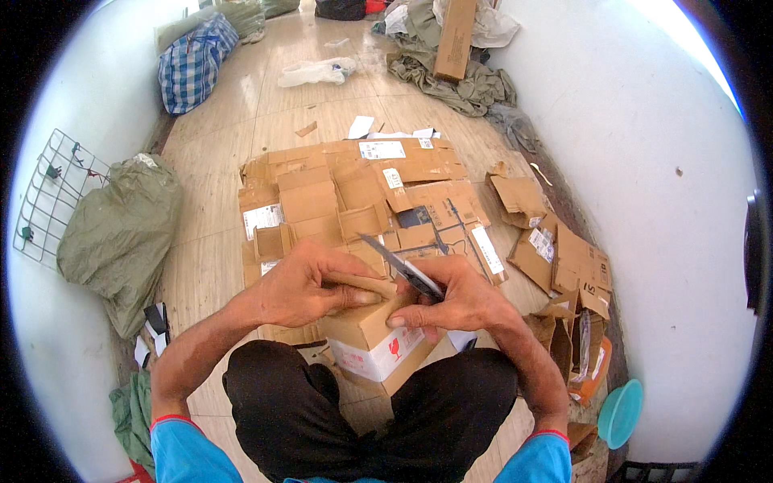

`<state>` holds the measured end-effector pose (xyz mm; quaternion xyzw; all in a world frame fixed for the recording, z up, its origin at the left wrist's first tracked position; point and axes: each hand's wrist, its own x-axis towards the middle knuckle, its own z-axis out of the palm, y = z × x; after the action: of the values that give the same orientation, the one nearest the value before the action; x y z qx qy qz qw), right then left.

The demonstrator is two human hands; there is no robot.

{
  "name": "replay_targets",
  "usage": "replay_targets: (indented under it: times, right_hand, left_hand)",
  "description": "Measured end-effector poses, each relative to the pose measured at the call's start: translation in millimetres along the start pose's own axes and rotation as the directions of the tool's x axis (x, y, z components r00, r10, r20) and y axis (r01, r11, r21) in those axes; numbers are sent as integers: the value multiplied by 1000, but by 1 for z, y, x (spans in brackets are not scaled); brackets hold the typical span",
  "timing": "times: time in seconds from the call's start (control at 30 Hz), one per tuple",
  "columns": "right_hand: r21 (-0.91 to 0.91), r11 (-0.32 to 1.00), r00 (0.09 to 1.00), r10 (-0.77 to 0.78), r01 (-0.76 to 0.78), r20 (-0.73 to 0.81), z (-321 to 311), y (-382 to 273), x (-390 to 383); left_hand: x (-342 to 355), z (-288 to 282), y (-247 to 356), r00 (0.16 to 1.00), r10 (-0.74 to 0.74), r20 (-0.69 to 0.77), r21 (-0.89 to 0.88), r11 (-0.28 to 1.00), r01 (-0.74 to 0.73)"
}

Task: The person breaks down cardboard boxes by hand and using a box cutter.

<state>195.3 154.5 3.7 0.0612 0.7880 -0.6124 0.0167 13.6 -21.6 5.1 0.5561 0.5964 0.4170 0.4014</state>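
A small brown cardboard box (pixel 366 346) with a band of white tape and a red printed mark stands between my knees. My left hand (pixel 310 282) grips a raised cardboard flap (pixel 360 282) at its top, thumb on the near side. In my right hand (pixel 459 298) is a utility knife (pixel 412 274), its blade pointing up and to the left, away from the box. The right thumb and fingertips also rest against the box's top right edge. The inside of the box is hidden by my hands.
Flattened cardboard (pixel 306 157) is stacked ahead on the tiled floor. More torn cardboard (pixel 584 258) lies along the right wall, near a teal basin (pixel 620 413). To the left are an olive sack (pixel 121 233) and a wire rack (pixel 56 193). A checked bag (pixel 197 64) sits farther off.
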Motion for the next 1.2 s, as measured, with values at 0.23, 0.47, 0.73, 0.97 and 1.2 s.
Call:
replay_targets:
  times: [0.23,0.47,0.73,0.97,1.2]
  right_hand:
    - [35,992,981,125,-121,-147,6,-7,-3]
    - [-332,938,898,-228,100,-376,7,8,-2]
    - [-161,982,943,-148,103,-299,3,6,-4]
    - [-52,986,959,139,-156,-245,7,-19,12]
    - [-258,966,960,-55,-18,-275,10,-3,14]
  left_hand:
    - [1,13,-6,980,1,-199,-74,997,-17]
    - [7,16,-1,911,106,-399,170,985,-40]
    - [1,9,-15,844,352,-405,487,864,-127]
    - [10,18,-4,725,577,-375,657,718,-232]
    - [10,17,-4,844,311,-437,379,915,-141]
